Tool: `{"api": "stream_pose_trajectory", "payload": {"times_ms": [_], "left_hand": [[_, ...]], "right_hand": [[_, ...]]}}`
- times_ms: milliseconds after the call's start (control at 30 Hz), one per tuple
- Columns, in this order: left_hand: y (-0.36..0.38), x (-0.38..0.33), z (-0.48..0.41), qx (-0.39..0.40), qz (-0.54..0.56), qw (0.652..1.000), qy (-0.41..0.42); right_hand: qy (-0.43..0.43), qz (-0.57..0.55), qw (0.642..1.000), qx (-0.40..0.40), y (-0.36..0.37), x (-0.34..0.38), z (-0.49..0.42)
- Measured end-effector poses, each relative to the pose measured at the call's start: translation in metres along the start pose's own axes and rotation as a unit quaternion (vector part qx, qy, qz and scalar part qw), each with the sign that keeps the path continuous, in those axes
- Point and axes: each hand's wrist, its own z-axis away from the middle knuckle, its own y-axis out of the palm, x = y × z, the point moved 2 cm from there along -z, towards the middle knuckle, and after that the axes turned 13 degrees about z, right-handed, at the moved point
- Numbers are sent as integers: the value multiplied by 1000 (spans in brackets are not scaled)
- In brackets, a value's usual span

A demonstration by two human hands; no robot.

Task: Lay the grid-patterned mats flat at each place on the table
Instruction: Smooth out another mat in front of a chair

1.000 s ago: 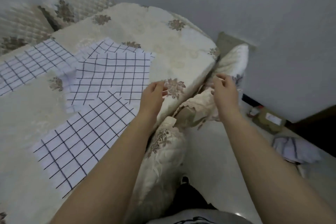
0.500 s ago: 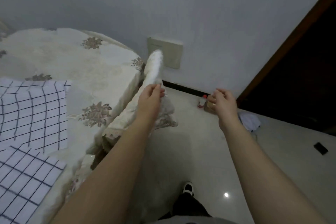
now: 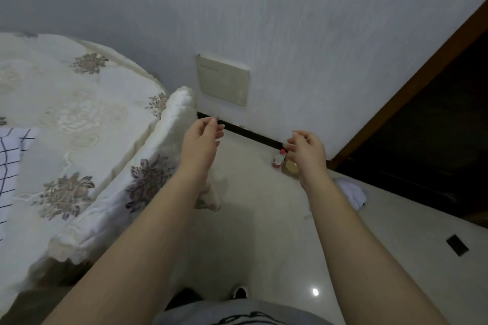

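Note:
Only a strip of one white grid-patterned mat shows at the far left edge, lying on the round table with its cream floral cloth. My left hand hovers over the floor just right of a cloth-covered chair back, fingers loosely curled and apart, holding nothing. My right hand is raised to the right, near the wall, fingers bent with nothing in them. Both hands are well away from the mat.
A small red-capped bottle and a cardboard box stand on the pale floor by the wall. A crumpled cloth lies near a dark doorway. A beige wall panel sits above the baseboard.
The view has swung right, away from the table, so most mats have left the frame. My left hand has let go of the chair cover it touched and both hands have lifted.

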Motion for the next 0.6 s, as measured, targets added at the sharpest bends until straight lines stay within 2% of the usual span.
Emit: {"api": "stream_pose_trajectory", "payload": {"times_ms": [333, 600], "left_hand": [[-72, -53, -71, -169, 69, 981, 62], [-163, -77, -127, -306, 112, 942, 84]], "right_hand": [[-83, 18, 985, 150, 124, 80, -46], [-134, 28, 946, 293, 268, 148, -66]]}}
